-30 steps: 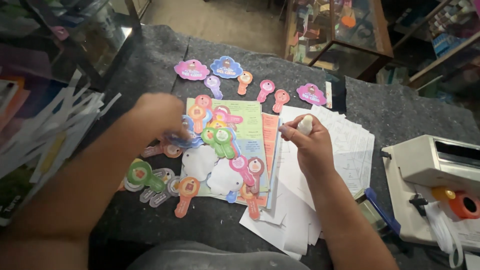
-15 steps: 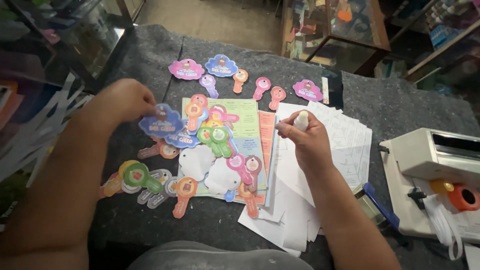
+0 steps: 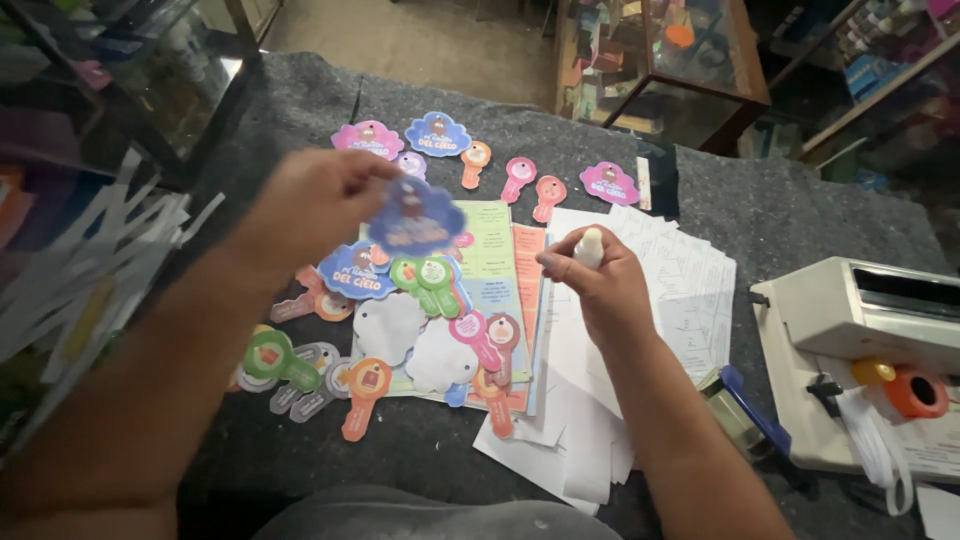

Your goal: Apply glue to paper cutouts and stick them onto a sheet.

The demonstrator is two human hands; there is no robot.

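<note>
At the far left, a heap of white paper strips (image 3: 95, 265) lies at the edge of the grey felt-covered tabletop (image 3: 800, 215). Next to it, the left hand (image 3: 310, 205) is raised above the tabletop, its grip closed by the fingertips on a blue cloud-shaped paper cutout (image 3: 415, 218), which is lifted clear of the pile and blurred. Below that hand, a second blue cloud cutout (image 3: 355, 272) lies flat, and near it are green paddle-shaped cutouts (image 3: 425, 280), two blank white cloud shapes (image 3: 410, 340) and pink and orange paddle pieces (image 3: 485, 340), all scattered over a printed sheet (image 3: 495, 265) in green and orange. Further down to the left, another green paddle cutout (image 3: 275, 355) rests among grey ones. Along the far side of the tabletop lie a pink cloud cutout (image 3: 368, 138), a blue cloud cutout (image 3: 437, 133), small orange and pink paddles (image 3: 520, 175) and another pink cloud (image 3: 608, 183). Right of the printed sheet, the right hand (image 3: 600, 285) hovers low over a loose stack of white printed papers (image 3: 690, 290), its grip closed around a small white tube or stick (image 3: 589, 247) whose rounded tip points up; what it is exactly I cannot tell. Just right of the forearm sits a blue-handled tool (image 3: 745, 410). At the far right stands a white machine (image 3: 860, 320), with an orange tape roll (image 3: 915, 392) resting on it.
</note>
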